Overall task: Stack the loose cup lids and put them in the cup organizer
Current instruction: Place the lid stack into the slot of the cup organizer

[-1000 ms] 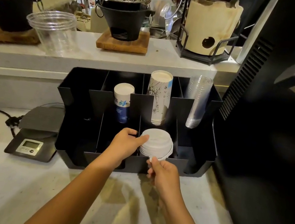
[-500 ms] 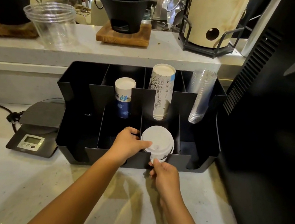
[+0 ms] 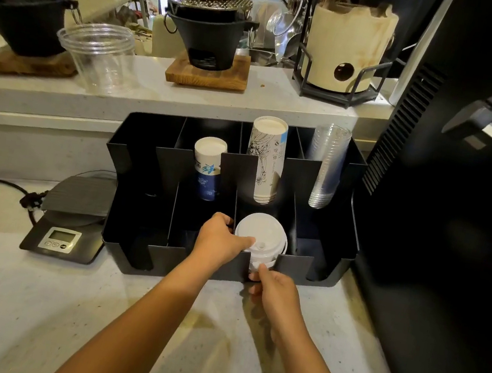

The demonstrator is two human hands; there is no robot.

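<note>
A stack of white cup lids (image 3: 261, 238) sits in a front compartment of the black cup organizer (image 3: 332, 267), third slot from the left. My left hand (image 3: 220, 239) grips the stack's left side, thumb resting on the top lid. My right hand (image 3: 274, 288) pinches the stack's lower edge through the slot in the organizer's front wall. Behind the lids, the rear compartments hold a short blue-and-white paper cup stack (image 3: 207, 166), a taller white paper cup stack (image 3: 265, 160) and clear plastic cups (image 3: 326, 164).
A small digital scale (image 3: 67, 220) with a black cable lies left of the organizer. A tall black machine (image 3: 461, 224) stands close on the right. The raised ledge behind carries clear tubs (image 3: 99, 58), black stoves on wooden boards and a cream stove.
The lid stack has sunk lower into the front compartment, with both hands following it down. My head has come closer.
</note>
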